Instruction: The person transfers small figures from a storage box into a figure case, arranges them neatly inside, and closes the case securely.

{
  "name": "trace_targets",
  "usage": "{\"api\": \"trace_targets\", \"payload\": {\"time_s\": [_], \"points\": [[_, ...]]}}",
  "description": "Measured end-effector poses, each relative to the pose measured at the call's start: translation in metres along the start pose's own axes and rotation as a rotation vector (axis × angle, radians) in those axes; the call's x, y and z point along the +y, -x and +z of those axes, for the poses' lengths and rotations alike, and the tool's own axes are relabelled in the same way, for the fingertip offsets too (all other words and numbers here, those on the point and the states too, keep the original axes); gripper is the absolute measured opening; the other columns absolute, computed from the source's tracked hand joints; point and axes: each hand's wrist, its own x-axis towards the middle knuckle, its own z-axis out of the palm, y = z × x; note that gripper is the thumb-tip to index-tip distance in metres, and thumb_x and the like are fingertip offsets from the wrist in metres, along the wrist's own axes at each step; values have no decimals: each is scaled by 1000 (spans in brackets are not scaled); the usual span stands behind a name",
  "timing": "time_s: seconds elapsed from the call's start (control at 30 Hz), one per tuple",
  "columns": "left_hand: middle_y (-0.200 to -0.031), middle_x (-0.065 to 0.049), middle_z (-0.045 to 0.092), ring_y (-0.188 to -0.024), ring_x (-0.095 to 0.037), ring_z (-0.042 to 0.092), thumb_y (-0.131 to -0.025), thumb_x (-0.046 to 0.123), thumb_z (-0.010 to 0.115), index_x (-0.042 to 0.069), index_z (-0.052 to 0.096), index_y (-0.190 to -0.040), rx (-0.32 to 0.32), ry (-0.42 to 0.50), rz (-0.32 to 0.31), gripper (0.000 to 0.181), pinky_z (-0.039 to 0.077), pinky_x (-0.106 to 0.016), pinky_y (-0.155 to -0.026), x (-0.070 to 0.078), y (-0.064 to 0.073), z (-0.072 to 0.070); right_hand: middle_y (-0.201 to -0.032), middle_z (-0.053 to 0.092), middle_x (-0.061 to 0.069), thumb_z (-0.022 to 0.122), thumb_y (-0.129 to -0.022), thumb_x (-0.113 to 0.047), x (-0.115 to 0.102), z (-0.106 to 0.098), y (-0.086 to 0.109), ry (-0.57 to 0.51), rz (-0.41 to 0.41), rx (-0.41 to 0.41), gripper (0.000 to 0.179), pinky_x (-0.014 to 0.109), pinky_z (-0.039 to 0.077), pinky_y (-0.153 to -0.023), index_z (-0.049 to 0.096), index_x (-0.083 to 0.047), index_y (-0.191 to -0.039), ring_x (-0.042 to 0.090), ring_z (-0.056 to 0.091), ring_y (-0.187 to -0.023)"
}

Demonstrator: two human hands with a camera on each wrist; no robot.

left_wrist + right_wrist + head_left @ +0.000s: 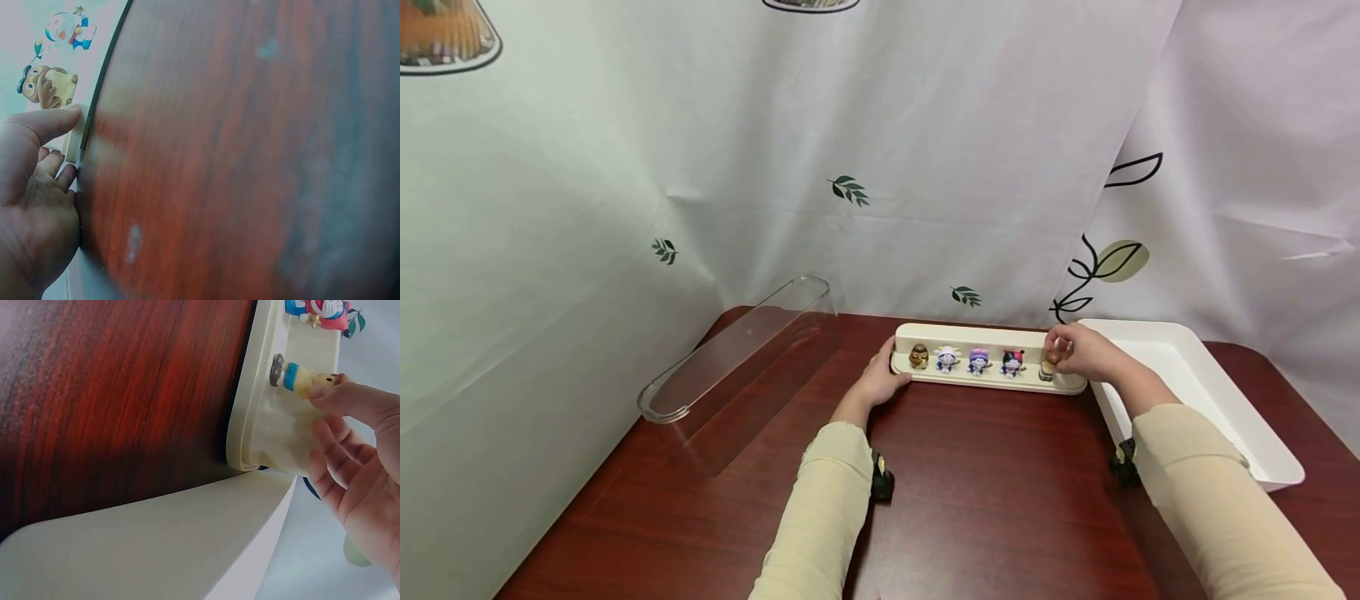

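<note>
A cream stepped display stand (958,335) lies along the back of the table. My left hand (880,379) grips its left end, thumb over the front edge in the left wrist view. At the stand's right end, my right hand (1092,354) pinches a small figurine (302,378) by its head between thumb and fingers. The figurine has a yellow body, a blue band and dark feet, which are at the stand's lower step. To its left stand a brown owl figurine (919,357) and several white-faced figurines, among them one with a purple hat (978,361) and one with black-and-red headwear (1012,362).
On the left of the table is a long clear plastic cover (737,375). A white tray (1206,400) stands on the right, close to the stand's right end. A white patterned curtain (887,250) hangs behind the dark red wooden table (992,500).
</note>
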Motion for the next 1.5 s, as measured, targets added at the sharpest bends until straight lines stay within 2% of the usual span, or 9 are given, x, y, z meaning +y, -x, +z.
{"api": "trace_targets", "payload": {"time_s": [0.67,0.87,1.03,1.17,1.27,1.4,1.5], "points": [[-148,-17,24,-134,-33,24,-90,17,62,14,13,-150,10,-10,10,78,24,-47,-105,8,8,-4,-78,49,10,66,-64,9,-5,-1,0,-27,-35,19,27,32,40,-55,55,-2,-86,20,47,-67],[-148,-17,24,-134,-33,24,-89,16,63,13,13,-150,18,-13,11,79,24,-48,-105,7,8,-8,-85,51,13,65,-73,4,-10,-7,1,-52,2,29,28,32,42,-58,55,-1,-99,23,52,-72],[-149,-16,22,-135,-32,22,-90,16,62,13,11,-150,6,-25,12,79,23,-46,-106,6,5,-11,-91,50,16,66,-78,0,-15,-11,11,-162,77,128,33,32,43,-62,52,4,-107,27,53,-80],[-149,-14,24,-137,-28,20,-89,9,61,8,10,-149,9,3,48,79,19,-42,-108,7,1,-12,-91,50,16,65,-79,2,-15,-11,23,-214,97,184,35,30,43,-63,50,6,-111,26,52,-81],[-149,-13,25,-137,-24,19,-88,3,60,4,8,-148,2,19,61,79,18,-39,-109,6,0,-10,-90,51,16,64,-80,2,-11,-10,31,-241,102,195,36,28,43,-61,49,8,-112,23,53,-80],[-150,-16,22,-137,-25,20,-88,0,58,2,5,-148,-25,24,39,80,19,-39,-108,7,2,-8,-90,53,15,64,-81,0,-4,-10,39,-251,119,197,37,27,44,-61,48,9,-113,18,53,-79],[-149,-19,23,-135,-29,23,-88,0,57,1,4,-147,-15,13,28,80,21,-41,-108,12,4,-18,-92,53,17,65,-82,-1,0,-13,44,-249,134,209,39,27,44,-62,47,9,-115,15,53,-79]]}}
